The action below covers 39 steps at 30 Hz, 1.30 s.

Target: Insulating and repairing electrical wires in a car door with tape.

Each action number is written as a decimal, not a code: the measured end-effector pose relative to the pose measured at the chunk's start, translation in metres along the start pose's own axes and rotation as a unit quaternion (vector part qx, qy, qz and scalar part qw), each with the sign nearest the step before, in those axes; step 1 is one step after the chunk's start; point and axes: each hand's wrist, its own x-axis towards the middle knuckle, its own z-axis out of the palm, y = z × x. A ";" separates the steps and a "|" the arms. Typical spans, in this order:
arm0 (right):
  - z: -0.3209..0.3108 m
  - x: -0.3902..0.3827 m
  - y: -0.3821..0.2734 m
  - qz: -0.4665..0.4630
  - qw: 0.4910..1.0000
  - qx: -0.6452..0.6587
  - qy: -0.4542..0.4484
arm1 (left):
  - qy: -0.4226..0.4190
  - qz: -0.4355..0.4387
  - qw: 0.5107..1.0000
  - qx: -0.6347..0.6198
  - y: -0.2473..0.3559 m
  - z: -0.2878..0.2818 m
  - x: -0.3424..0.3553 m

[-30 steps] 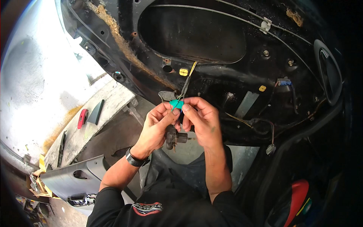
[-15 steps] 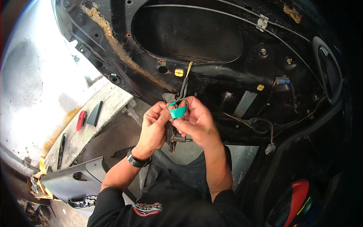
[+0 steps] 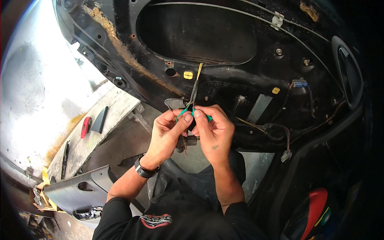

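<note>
A wire harness (image 3: 194, 93) in dark wrapping, yellow where it leaves the black door frame (image 3: 224, 76), splits into two branches low down. My left hand (image 3: 167, 130) pinches one branch, which has green on it, between thumb and forefinger. Close beside it, my right hand (image 3: 214, 132) is closed with thumb against fingers on a piece of green tape (image 3: 209, 118) at the other branch. Fingers cover most of the tape, so how far it wraps the wire is hidden. Below the hands a dark actuator-like part (image 3: 192, 141) shows in part.
A worn bench (image 3: 86, 148) at left bears a red-handled tool (image 3: 85, 127) and a dark wedge-shaped piece (image 3: 100, 120). A grey door trim panel (image 3: 80, 192) leans below it. Cables (image 3: 224, 11) cross the door's top; a loose connector (image 3: 286, 156) hangs at right.
My right hand has turned and its fingers have closed over the green tape, whose broad flap faced me before. My left hand keeps its pinch, and the harness has shifted slightly.
</note>
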 end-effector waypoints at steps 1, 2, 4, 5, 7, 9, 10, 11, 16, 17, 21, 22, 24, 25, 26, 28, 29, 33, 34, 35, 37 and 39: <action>-0.003 0.001 0.001 0.011 1.000 -0.018 -0.016 | 0.008 0.012 0.999 0.032 0.001 0.002 -0.001; -0.005 0.002 -0.001 0.012 1.000 -0.018 -0.015 | 0.007 0.011 0.999 0.032 0.003 0.004 -0.002; -0.007 0.005 -0.007 0.078 0.995 0.050 -0.030 | 0.001 -0.013 0.999 0.047 0.005 0.004 -0.002; -0.009 0.006 -0.006 0.075 0.995 0.040 -0.042 | 0.003 -0.013 0.999 0.048 0.004 0.003 -0.002; -0.013 0.008 -0.006 0.071 0.995 0.037 -0.054 | -0.006 -0.036 0.999 0.028 0.002 -0.002 -0.002; -0.016 0.010 -0.004 0.068 0.995 0.034 -0.065 | -0.017 -0.046 0.999 0.016 0.004 -0.004 0.000; -0.017 0.011 -0.002 0.072 0.993 0.037 -0.088 | -0.030 -0.055 0.998 0.004 0.005 -0.005 0.001; -0.019 0.013 0.001 0.077 0.990 0.041 -0.110 | -0.030 -0.056 0.998 0.004 0.007 -0.006 0.002; -0.024 0.024 0.014 0.206 0.940 0.212 -0.171 | -0.061 -0.137 0.988 -0.043 0.019 -0.008 0.006; -0.025 0.024 0.016 0.239 0.916 0.271 -0.174 | -0.064 -0.153 0.985 -0.051 0.020 -0.007 0.006; -0.020 0.022 0.021 0.246 0.913 0.285 -0.161 | -0.051 -0.180 0.981 -0.059 0.023 -0.009 0.008; -0.017 0.021 0.019 0.229 0.924 0.263 -0.155 | -0.062 -0.180 0.980 -0.065 0.024 -0.011 0.008; -0.014 0.021 0.018 0.212 0.935 0.242 -0.148 | -0.073 -0.181 0.978 -0.072 0.024 -0.012 0.009; -0.014 0.021 0.019 0.194 0.950 0.200 -0.142 | -0.068 -0.191 0.977 -0.071 0.025 -0.010 0.009; -0.013 0.021 0.019 0.175 0.963 0.157 -0.135 | -0.064 -0.200 0.975 -0.070 0.025 -0.010 0.009; -0.012 0.020 0.018 0.163 0.969 0.143 -0.121 | -0.071 -0.188 0.977 -0.065 0.021 -0.011 0.010; -0.012 0.019 0.016 0.151 0.974 0.129 -0.107 | -0.079 -0.176 0.979 -0.060 0.020 -0.011 0.010; -0.005 0.011 0.011 0.127 0.986 0.096 -0.047 | -0.055 -0.140 0.988 -0.034 0.015 -0.006 0.006; -0.006 0.007 0.010 0.108 0.991 0.081 -0.026 | -0.049 -0.127 0.990 -0.026 0.012 -0.004 0.006; -0.006 0.004 0.009 0.088 0.994 0.065 -0.006 | -0.044 -0.114 0.992 -0.019 0.010 -0.004 0.006; -0.010 0.003 0.005 0.103 0.990 0.086 -0.030 | -0.044 -0.106 0.993 -0.017 0.008 -0.003 0.005; -0.011 0.004 0.006 0.128 0.981 0.135 -0.059 | -0.045 -0.097 0.994 -0.016 0.008 -0.002 0.005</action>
